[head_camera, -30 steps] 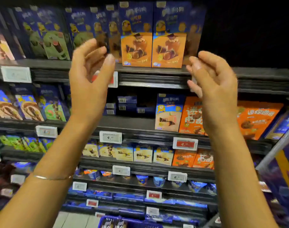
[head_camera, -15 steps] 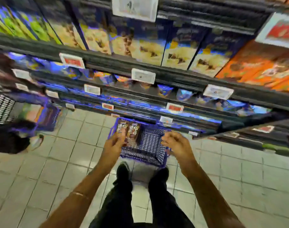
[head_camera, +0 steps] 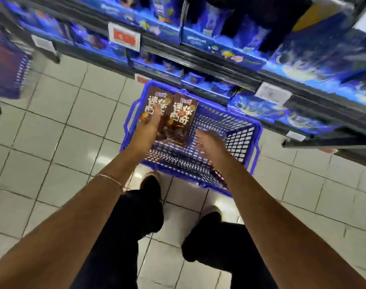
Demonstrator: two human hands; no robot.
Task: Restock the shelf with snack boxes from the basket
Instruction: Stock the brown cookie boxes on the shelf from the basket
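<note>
- L fingers [head_camera: 157,113]: fairly straight, close together, laid flat over the face of the left snack box [head_camera: 157,96]. They look to be touching it, but motion blur means I can't tell whether the thumb is hooked round an edge. No clear grip yet.
- R fingers [head_camera: 200,136]: spread and relaxed, holding nothing, just beside the lower corner of the right snack box [head_camera: 183,119]. Can't tell if they touch it.
- L hand [head_camera: 148,127] and R hand [head_camera: 208,143] are both inside the basket's opening, palms down.
- Boxes: two brown ones, side by side and touching, leaning tilted at the left end of the blue basket [head_camera: 258,132]. The rest of the basket shows bare mesh.
- The basket sits on the tile floor [head_camera: 73,122], right at the foot of the shelf [head_camera: 219,68].
- Step, IMO: pickup, with hands arriving at the boxes before any grasp.
- Next move needs: each hand to wrap the long edges of one box, thumb opposite fingers, then lift them clear of the rim w/o snagging the mesh.
- After that, carry them up to a gap on the shelf and set them face out. The right slot isn't visible from here.
</note>
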